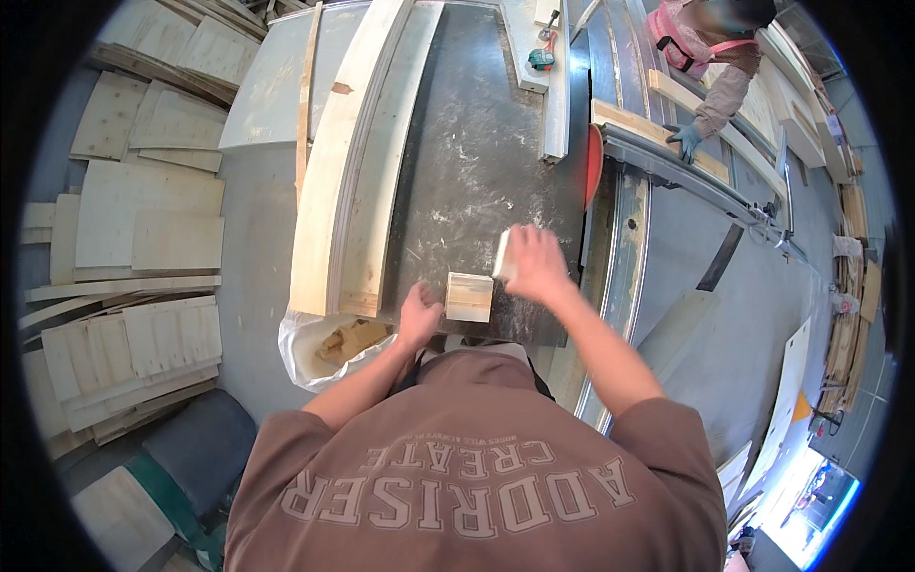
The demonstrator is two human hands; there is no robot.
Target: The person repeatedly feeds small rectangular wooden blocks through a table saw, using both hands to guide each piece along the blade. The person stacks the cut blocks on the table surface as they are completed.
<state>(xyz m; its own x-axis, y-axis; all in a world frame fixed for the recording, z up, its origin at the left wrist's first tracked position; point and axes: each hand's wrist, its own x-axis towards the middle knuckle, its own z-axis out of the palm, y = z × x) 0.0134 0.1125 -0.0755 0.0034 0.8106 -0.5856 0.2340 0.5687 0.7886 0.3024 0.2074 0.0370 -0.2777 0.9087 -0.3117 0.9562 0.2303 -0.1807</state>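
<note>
Two wood pieces at your hands on the saw table (477, 172).
Your left hand (419, 315) grips the square wood block (470, 296) just right of it; your right hand (537, 262) is closed around a thin wood piece (502, 255).

A small wood block (470, 296) lies on the saw table (477, 172), long boards (357, 162) to its left (a bag (310, 357) sits below them).

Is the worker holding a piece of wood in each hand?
Yes: the left hand grips a small square wood block, and the right hand holds a thinner wood piece above the dark table.
</note>
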